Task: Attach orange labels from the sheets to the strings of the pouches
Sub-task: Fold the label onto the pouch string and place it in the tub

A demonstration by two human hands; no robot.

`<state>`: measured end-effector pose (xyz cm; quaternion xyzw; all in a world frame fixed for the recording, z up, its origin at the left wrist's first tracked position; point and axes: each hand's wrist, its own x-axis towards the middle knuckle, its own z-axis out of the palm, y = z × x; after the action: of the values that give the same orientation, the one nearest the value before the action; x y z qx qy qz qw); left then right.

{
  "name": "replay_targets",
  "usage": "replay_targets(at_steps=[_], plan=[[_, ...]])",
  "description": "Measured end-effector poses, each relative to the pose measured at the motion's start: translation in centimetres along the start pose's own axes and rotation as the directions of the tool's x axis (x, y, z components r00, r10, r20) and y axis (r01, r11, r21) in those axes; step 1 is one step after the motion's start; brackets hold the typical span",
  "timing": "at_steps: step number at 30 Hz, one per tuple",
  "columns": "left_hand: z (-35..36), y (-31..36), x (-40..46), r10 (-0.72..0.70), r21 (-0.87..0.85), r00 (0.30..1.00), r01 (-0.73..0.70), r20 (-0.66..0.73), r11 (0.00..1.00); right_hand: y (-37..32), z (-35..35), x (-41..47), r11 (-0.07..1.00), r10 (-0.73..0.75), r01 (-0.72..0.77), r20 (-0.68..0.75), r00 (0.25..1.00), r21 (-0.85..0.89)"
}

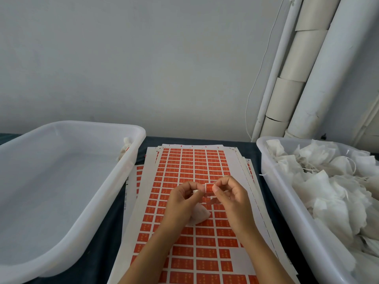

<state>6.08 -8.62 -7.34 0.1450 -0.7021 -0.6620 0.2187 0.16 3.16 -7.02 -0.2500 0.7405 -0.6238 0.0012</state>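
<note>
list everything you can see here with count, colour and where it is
label sheets: a stack, white with orange labels, centre of table
left bin: one, white plastic, left of the sheets
pouch in left bin: one, white, far right corner
right bin: one, white plastic, right of the sheets
pouches: a heap, white with strings, in right bin
table: one, dark blue
tubes: several, white, leaning on wall, far right
held pouch: one, white, under left hand
orange label: one, between both hands
left hand: pinches label
right hand: pinches label

Translucent plastic bins point(131, 140), seemingly gauzy pouches point(320, 181)
</note>
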Motion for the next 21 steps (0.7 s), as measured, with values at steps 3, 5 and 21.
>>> replay_targets(at_steps=[3,5,21], plan=[[0.02,0.07,-0.06,0.003,-0.006,1.0,-0.003,0.001,1.0,-0.06,0.01,-0.03,1.0,0.014,-0.014,-0.017,1.0,0.013],[0.02,0.13,-0.12,0.0,-0.014,1.0,0.0,0.004,1.0,-0.08,0.03,-0.02,1.0,0.019,-0.019,-0.027,0.999,0.01],[0.12,0.69,-0.44,0.029,-0.105,0.997,-0.021,0.072,0.994,-0.04,0.06,0.05,0.994,-0.09,0.087,-0.046,0.995,-0.065]])
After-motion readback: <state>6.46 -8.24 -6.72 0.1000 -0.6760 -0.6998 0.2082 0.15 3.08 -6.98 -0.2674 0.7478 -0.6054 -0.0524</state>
